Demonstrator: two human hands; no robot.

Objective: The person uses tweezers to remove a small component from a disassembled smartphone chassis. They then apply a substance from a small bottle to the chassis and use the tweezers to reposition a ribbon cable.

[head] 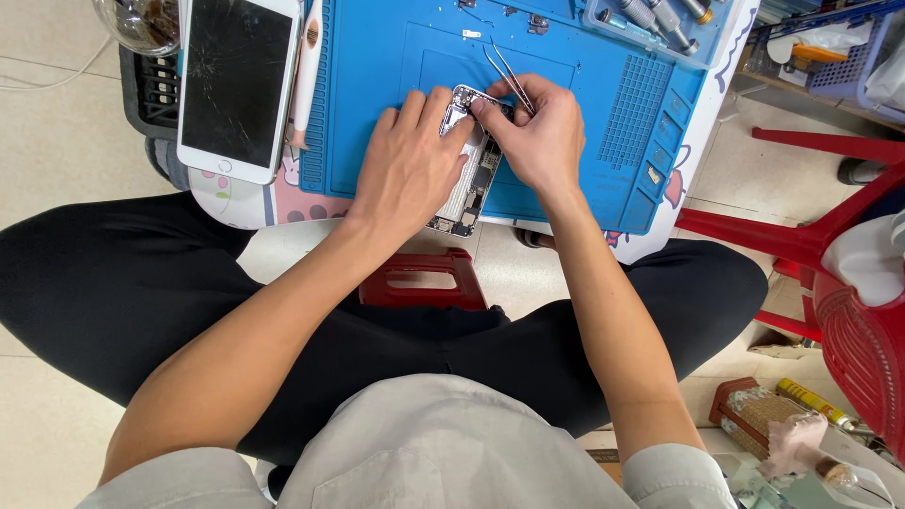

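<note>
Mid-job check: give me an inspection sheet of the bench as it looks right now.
Surface: blue work mat on a small white table.
Job's things: opened phone body with its insides showing, lying on the mat; metal tweezers.
Clutter: white phone with cracked screen at the mat's left edge; pink-tipped tool beside it; screwdriver bits in a tray; small parts on the mat.
Grips: left hand pressing flat on the phone body; right hand pinching the tweezers at its top end.
Cables: thin white cord on the floor, far left.
Surroundings: red plastic chair, red stool under the table, tiled floor.
</note>
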